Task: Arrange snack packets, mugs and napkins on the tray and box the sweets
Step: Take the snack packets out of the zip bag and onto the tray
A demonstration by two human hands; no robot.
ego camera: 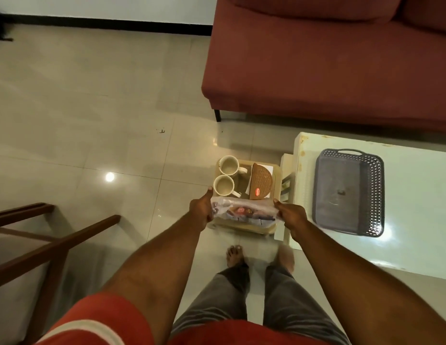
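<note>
Carrying looks like the step in hand: left hand [200, 211] and right hand [290, 215] grip the tray [277, 175] by its near corners, snack packets [242, 211] between them, mugs [224, 186] and napkin holder [261, 181] just beyond. Next, probably a level set-down on the worktop [416, 195] beside the right hand.

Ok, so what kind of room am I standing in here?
Probably a home living room: a red sofa, a low white table bearing a grey basket, and a wooden chair stand on a tiled floor. The left hand and right hand grip a serving tray with two mugs.
</note>
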